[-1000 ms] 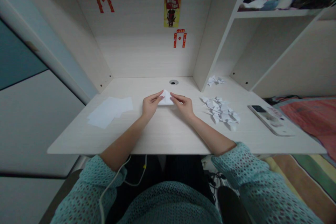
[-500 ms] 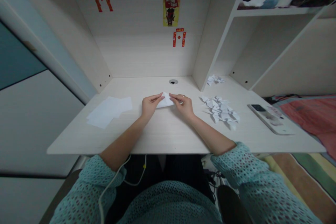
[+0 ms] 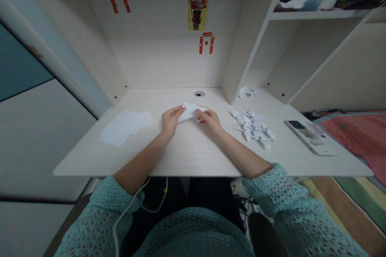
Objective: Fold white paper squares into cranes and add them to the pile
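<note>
Between my hands is a folded piece of white paper (image 3: 189, 111), held just above the desk and tilted up toward the right. My left hand (image 3: 171, 120) pinches its left end between thumb and fingers. On the right end, my right hand (image 3: 210, 119) grips the paper with thumb and fingertips, partly covering it. A stack of flat white paper sheets (image 3: 125, 126) lies to the left of my left hand. Right of my right hand is a pile of folded white paper pieces (image 3: 253, 126).
More folded paper pieces (image 3: 247, 92) lie farther back beside the upright divider (image 3: 241, 60). A phone (image 3: 310, 138) rests on the desk's right side (image 3: 277, 160). A white cable (image 3: 120, 221) hangs by my left sleeve.
The folded paper has tilted, its right end rising, and more of its face shows. My right hand has shifted its grip a little, and my left hand has moved slightly left.
</note>
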Available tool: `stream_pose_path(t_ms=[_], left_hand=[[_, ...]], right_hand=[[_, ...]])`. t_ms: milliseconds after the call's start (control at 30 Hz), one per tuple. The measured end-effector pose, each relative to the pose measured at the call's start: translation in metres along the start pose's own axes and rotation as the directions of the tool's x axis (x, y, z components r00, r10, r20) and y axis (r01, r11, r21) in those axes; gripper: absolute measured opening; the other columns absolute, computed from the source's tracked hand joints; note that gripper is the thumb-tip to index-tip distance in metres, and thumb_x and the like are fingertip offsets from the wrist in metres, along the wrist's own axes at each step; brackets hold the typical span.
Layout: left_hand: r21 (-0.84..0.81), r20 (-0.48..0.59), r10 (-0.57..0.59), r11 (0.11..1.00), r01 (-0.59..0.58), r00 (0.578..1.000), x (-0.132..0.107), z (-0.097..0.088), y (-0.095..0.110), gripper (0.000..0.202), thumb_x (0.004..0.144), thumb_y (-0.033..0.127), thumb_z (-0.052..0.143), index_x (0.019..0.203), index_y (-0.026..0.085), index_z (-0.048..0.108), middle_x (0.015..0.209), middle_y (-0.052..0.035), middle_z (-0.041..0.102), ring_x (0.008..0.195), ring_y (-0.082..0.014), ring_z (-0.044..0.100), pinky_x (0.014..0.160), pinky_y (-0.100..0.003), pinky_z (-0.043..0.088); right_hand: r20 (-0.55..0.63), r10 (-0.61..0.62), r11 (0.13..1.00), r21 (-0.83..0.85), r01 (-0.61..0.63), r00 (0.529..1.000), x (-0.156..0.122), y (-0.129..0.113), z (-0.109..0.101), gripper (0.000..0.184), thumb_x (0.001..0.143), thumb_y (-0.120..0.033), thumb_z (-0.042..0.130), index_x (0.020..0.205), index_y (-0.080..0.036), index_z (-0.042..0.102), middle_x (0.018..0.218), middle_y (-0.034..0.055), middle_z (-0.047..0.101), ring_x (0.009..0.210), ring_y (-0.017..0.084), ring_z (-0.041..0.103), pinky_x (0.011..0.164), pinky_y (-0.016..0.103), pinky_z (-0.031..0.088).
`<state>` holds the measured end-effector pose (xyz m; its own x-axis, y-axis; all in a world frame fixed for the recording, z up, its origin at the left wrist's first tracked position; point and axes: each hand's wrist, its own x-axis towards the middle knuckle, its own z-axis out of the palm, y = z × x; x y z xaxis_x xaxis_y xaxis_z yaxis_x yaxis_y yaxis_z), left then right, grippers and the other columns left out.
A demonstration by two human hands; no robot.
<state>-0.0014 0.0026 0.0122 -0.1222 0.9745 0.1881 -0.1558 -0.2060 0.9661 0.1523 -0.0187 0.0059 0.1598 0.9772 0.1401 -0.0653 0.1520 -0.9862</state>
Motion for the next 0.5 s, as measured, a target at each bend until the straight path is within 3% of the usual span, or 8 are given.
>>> stream_pose_path(t_ms=[67,133,300,500], left_hand=[[-0.045,-0.001,-0.006,0.999,0.006,1.0,-0.003,0.004,0.001,0.037,0.063,0.033,0.075,0.094,0.014,0.071,0.099,-0.0089,0.07,0.09,-0.0195,0.064,0.086,-0.034,0.048],[-0.065,0.01,-0.019,0.998,0.02,1.0,-0.008,0.008,0.002,0.037,0.062,0.033,0.075,0.094,0.014,0.071,0.099,-0.0093,0.07,0.091,-0.0197,0.064,0.086,-0.034,0.048],[-0.13,0.047,-0.108,0.985,0.114,0.993,-0.013,0.013,0.002,0.038,0.059,0.031,0.077,0.092,0.013,0.07,0.099,-0.0105,0.07,0.089,-0.0198,0.064,0.083,-0.033,0.049],[-0.228,0.012,-0.195,0.954,0.193,0.981,-0.006,0.008,-0.004,0.042,0.059,0.028,0.077,0.097,0.013,0.068,0.098,-0.01,0.07,0.08,-0.016,0.064,0.075,-0.028,0.05]], right_hand=[[0.055,0.071,0.997,0.03,-0.073,0.996,-0.002,0.003,0.005,0.043,0.058,-0.052,0.072,0.078,-0.014,0.067,0.068,0.0042,0.064,0.059,0.013,0.055,0.05,0.023,0.04],[0.05,0.085,0.996,0.027,-0.086,0.995,-0.003,0.006,0.01,0.042,0.056,-0.053,0.072,0.069,-0.014,0.065,0.066,0.0048,0.064,0.057,0.012,0.053,0.049,0.023,0.039],[-0.065,0.024,1.0,0.018,-0.023,0.998,-0.004,0.011,0.015,0.041,0.054,-0.053,0.073,0.062,-0.014,0.064,0.059,0.003,0.062,0.052,0.012,0.048,0.049,0.025,0.034],[-0.014,0.001,0.999,-0.043,-0.002,1.0,-0.002,0.012,0.009,0.038,0.055,-0.053,0.073,0.053,-0.016,0.06,0.049,-0.002,0.053,0.047,0.009,0.039,0.048,0.024,0.029]])
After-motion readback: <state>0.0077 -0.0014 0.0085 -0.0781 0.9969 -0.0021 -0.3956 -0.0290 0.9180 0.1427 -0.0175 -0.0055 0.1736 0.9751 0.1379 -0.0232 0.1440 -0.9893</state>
